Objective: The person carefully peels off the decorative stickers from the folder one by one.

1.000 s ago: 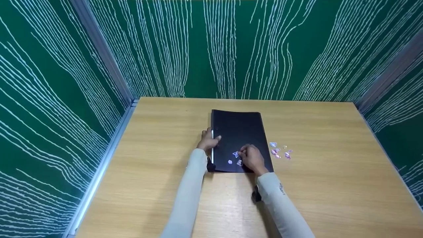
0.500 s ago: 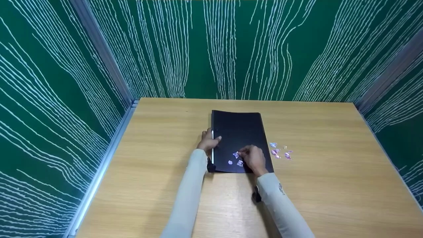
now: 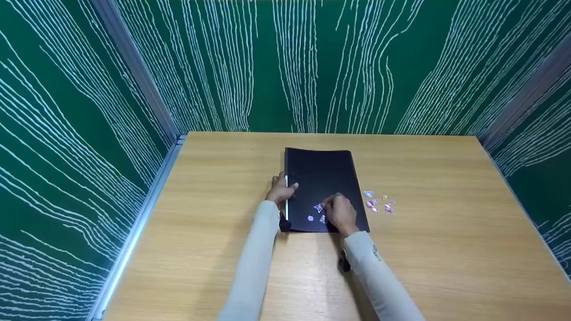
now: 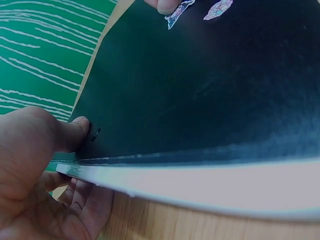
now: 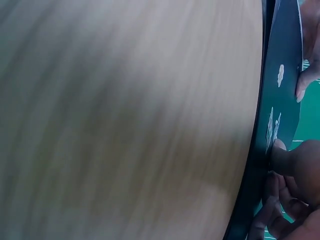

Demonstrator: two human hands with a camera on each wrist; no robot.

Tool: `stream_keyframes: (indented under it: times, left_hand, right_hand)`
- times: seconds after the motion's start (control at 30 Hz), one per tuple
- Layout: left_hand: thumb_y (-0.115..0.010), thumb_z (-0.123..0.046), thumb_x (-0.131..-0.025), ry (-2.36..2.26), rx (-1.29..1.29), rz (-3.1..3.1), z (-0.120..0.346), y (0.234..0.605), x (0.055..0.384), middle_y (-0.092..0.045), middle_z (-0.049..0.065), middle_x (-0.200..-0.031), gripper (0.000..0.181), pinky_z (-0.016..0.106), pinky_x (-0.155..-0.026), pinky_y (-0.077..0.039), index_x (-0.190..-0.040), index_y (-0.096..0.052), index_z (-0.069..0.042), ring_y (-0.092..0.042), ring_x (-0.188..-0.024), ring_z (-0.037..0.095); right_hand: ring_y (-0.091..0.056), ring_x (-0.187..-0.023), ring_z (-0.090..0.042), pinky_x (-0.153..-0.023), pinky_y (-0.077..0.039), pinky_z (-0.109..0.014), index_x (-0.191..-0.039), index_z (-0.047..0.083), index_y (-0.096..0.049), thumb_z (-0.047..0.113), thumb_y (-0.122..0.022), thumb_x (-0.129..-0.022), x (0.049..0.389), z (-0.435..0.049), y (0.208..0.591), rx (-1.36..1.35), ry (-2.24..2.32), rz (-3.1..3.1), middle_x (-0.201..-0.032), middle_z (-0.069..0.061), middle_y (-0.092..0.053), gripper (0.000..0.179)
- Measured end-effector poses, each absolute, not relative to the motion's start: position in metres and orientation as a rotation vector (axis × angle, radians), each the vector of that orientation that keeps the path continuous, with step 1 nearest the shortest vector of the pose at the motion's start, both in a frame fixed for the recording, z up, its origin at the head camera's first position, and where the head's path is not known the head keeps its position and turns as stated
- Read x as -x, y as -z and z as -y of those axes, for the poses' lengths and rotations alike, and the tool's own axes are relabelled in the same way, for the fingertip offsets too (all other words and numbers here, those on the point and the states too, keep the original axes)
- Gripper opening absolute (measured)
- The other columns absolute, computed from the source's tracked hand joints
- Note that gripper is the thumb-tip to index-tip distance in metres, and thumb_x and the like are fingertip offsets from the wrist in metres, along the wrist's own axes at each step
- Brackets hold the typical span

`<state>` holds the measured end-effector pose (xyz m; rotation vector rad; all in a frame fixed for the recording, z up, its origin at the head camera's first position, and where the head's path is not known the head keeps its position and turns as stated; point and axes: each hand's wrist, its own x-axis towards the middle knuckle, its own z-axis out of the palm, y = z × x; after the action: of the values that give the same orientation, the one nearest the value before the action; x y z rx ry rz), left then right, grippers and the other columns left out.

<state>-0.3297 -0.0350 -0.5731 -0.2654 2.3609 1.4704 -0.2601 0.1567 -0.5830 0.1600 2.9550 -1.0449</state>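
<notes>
Left fingers point(image 4: 75, 134): we pinch the black folder point(image 3: 322, 178) edge.
Right fingers point(image 3: 329, 204): we press a sticker point(image 3: 318, 207).
Past our right fingers: more stickers point(image 3: 378, 201).

A light wooden table point(image 3: 214, 223) carries a black folder point(image 3: 321, 178) near its middle, closer to the far edge. Just right of the folder, a few small pinkish stickers point(image 3: 377, 203) lie scattered on the wood.

Both forearms, in pale sleeves, extend forward side by side. Left hand point(image 3: 280, 191): thumb on top, fingers curled beneath in a pinch. Right hand point(image 3: 341, 212): palm down, fingertips pressing.
</notes>
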Motion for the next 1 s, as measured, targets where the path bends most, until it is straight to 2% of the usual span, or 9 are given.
stream_keyframes:
  times: [0.2,0.4,0.47,0.67,0.83,1.0]
  left_hand:
    - [-0.056,-0.029,-0.101,-1.473,0.254,-2.362,0.0355,0.5729,0.3278,-0.026,0.012,-0.152,0.07,0.052,-0.116,-0.035,-0.16,-0.017,-0.023,-0.033,-0.141,0.034]
    - [-0.055,-0.026,-0.101,-1.441,0.163,-2.433,0.0365,0.5698,0.3258,-0.027,0.019,-0.15,0.067,0.05,-0.12,-0.029,-0.158,-0.021,-0.013,-0.029,-0.145,0.036]
    - [-0.055,-0.027,-0.102,-1.437,0.166,-2.433,0.0367,0.5692,0.3261,-0.028,0.019,-0.149,0.067,0.05,-0.119,-0.03,-0.158,-0.021,-0.014,-0.032,-0.143,0.036]
    - [-0.055,-0.027,-0.102,-1.463,0.18,-2.427,0.037,0.5684,0.3251,-0.023,0.018,-0.154,0.067,0.051,-0.12,-0.029,-0.158,-0.021,-0.017,-0.028,-0.145,0.036]
    - [-0.055,-0.028,-0.102,-1.458,0.194,-2.417,0.0368,0.5676,0.3212,-0.021,0.018,-0.156,0.068,0.053,-0.119,-0.029,-0.159,-0.02,-0.017,-0.027,-0.147,0.037]
    - [-0.054,-0.028,-0.102,-1.461,0.2,-2.419,0.0356,0.5658,0.3208,-0.024,0.016,-0.155,0.068,0.052,-0.119,-0.03,-0.159,-0.019,-0.018,-0.029,-0.146,0.036]
  right_hand:
    - [-0.064,-0.087,-0.023,-0.082,-0.052,-0.046,-0.092,0.01,-0.072,0.016,-0.065,-0.095,0.2595,-0.1546,0.5847,-0.149,0.991,-2.974,-0.098,-0.008,-0.067,0.01]
    - [-0.069,-0.085,-0.025,-0.077,-0.056,-0.048,-0.086,0.01,-0.073,0.011,-0.067,-0.09,0.259,-0.1541,0.5874,-0.107,0.926,-3.076,-0.095,-0.008,-0.07,0.008]
    - [-0.068,-0.084,-0.025,-0.076,-0.056,-0.048,-0.086,0.009,-0.073,0.01,-0.067,-0.09,0.2596,-0.154,0.5878,-0.091,0.914,-3.092,-0.094,-0.009,-0.07,0.008]
    - [-0.066,-0.084,-0.027,-0.075,-0.055,-0.047,-0.091,0.009,-0.07,0.014,-0.067,-0.093,0.2586,-0.1543,0.5879,-0.025,0.888,-3.113,-0.092,-0.01,-0.067,0.006]
    - [-0.066,-0.086,-0.026,-0.078,-0.055,-0.046,-0.098,0.008,-0.07,0.015,-0.068,-0.094,0.2575,-0.1545,0.5866,-0.035,0.879,-3.07,-0.094,-0.01,-0.068,0.009]
    - [-0.068,-0.085,-0.026,-0.079,-0.055,-0.047,-0.096,0.007,-0.074,0.017,-0.069,-0.094,0.257,-0.1535,0.5828,-0.061,0.895,-3.067,-0.095,-0.011,-0.07,0.011]
